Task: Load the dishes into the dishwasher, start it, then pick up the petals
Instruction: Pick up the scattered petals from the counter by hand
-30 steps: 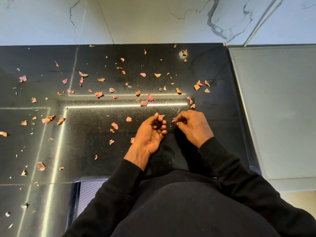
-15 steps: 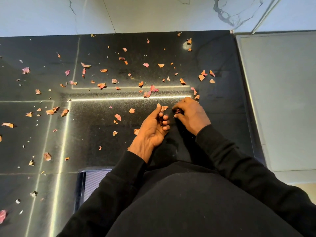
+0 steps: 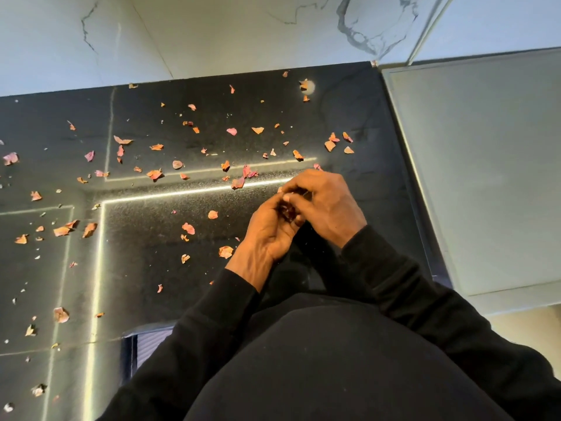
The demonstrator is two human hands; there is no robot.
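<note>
Left hand [image 3: 268, 230] cupping petals [image 3: 287, 211], right hand [image 3: 329, 205] bent over it, low above the black surface [image 3: 145, 247].

Left palm up, fingers curled round a small dark clump of petals. Right touching the left, fingers bent down into that clump; unclear whether pinching one. Both near the right edge of the surface, beside a pale grey panel [image 3: 485, 177]. Loose petals [image 3: 188, 228] strewn over the surface: thickest beyond and left of the hands, a few just beside the left wrist, more scattered far left and near the bottom corner. White veined marble [image 3: 227, 34] along the far edge. Black sleeves [image 3: 212, 323] down to both wrists.
</note>
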